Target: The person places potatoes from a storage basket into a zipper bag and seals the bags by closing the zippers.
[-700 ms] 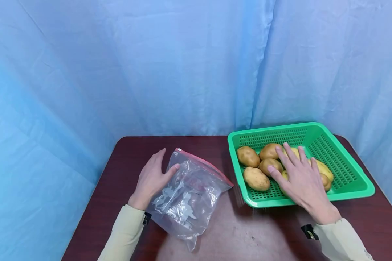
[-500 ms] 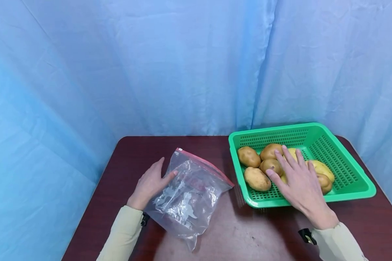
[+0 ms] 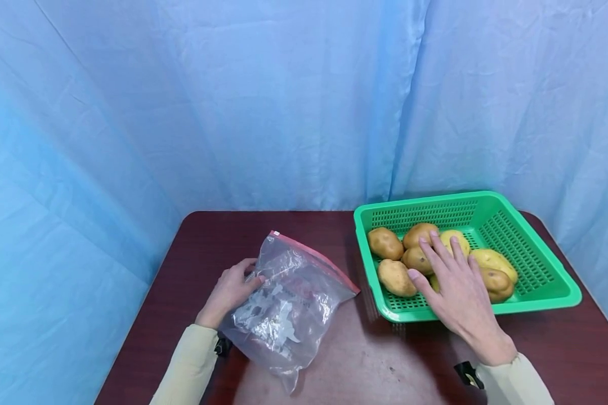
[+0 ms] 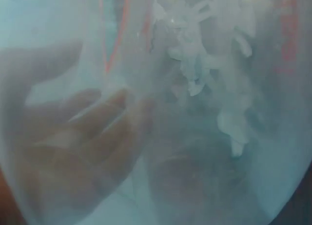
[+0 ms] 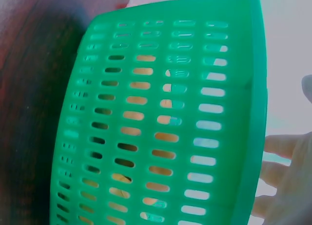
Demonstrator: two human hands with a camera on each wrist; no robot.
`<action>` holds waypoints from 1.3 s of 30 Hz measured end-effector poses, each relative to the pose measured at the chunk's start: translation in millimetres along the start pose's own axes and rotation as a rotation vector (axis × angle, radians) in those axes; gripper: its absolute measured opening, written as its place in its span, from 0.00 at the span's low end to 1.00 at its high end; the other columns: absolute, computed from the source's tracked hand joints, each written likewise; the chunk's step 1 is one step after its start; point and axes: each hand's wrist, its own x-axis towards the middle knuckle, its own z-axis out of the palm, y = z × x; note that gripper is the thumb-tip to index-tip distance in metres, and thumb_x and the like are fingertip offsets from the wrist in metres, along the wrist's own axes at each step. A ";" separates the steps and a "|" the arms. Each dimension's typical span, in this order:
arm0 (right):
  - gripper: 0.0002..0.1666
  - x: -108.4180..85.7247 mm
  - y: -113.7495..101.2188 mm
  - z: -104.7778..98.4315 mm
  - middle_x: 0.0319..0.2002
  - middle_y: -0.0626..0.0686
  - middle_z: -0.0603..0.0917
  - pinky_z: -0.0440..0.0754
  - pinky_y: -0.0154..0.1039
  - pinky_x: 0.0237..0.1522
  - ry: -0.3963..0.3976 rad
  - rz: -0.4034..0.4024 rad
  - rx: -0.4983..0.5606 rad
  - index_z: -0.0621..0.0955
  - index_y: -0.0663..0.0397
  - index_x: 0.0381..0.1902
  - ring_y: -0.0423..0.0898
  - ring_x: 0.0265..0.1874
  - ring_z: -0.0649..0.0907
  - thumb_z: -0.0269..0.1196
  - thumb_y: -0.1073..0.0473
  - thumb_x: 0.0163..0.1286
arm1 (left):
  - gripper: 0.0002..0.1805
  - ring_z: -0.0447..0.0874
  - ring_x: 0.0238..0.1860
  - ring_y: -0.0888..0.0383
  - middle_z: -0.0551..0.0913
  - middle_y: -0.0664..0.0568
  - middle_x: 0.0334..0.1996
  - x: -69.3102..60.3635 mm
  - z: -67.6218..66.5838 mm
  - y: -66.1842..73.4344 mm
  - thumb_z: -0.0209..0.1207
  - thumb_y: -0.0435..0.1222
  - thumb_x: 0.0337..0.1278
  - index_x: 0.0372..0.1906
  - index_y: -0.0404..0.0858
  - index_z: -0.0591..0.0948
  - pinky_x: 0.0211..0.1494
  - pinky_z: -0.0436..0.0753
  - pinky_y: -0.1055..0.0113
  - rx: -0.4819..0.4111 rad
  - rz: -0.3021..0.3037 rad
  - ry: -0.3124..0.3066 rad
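A clear zip bag (image 3: 284,304) with a red top edge lies on the table. My left hand (image 3: 229,293) pinches its left side, thumb on top and fingers curled at the edge; the left wrist view shows that hand (image 4: 78,142) through the plastic (image 4: 195,137). My right hand (image 3: 461,292) is spread over the front of the green basket (image 3: 420,316), fingers above several brown and yellow potatoes (image 3: 397,278), holding none. In the right wrist view its fingers (image 5: 278,174) show beyond the basket's slotted wall (image 5: 185,118).
The dark red-brown table (image 3: 385,368) extends in front of the bag and basket. Blue curtains (image 3: 294,107) hang behind the table and at its sides.
My left hand has come down and its fingers have curled at the bag's edge, shifting the bag slightly left. My right hand has drawn back a little toward the lower left.
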 end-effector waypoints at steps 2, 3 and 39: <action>0.40 -0.8 -2.2 0.3 0.80 0.61 0.58 0.42 0.73 0.74 0.005 -0.002 0.006 0.64 0.55 0.79 0.66 0.80 0.49 0.54 0.40 0.80 | 0.25 0.83 0.56 0.42 0.83 0.39 0.59 -0.6 0.5 -0.9 0.66 0.37 0.68 0.66 0.33 0.78 0.57 0.81 0.45 -0.012 0.016 0.039; 0.40 -1.3 -3.4 0.3 0.80 0.61 0.58 0.42 0.73 0.74 0.008 -0.003 0.009 0.64 0.55 0.79 0.66 0.80 0.49 0.54 0.40 0.80 | 0.22 0.84 0.54 0.44 0.85 0.40 0.57 -1.1 0.5 -1.3 0.66 0.36 0.68 0.63 0.34 0.81 0.55 0.82 0.46 -0.017 0.022 0.055; 0.36 8.4 -42.1 -7.0 0.80 0.51 0.62 0.48 0.46 0.80 0.053 -0.121 0.180 0.65 0.51 0.80 0.58 0.81 0.54 0.57 0.48 0.79 | 0.19 0.80 0.63 0.60 0.84 0.49 0.61 -3.8 -69.3 14.9 0.66 0.30 0.66 0.61 0.39 0.84 0.59 0.79 0.74 -0.360 0.453 0.142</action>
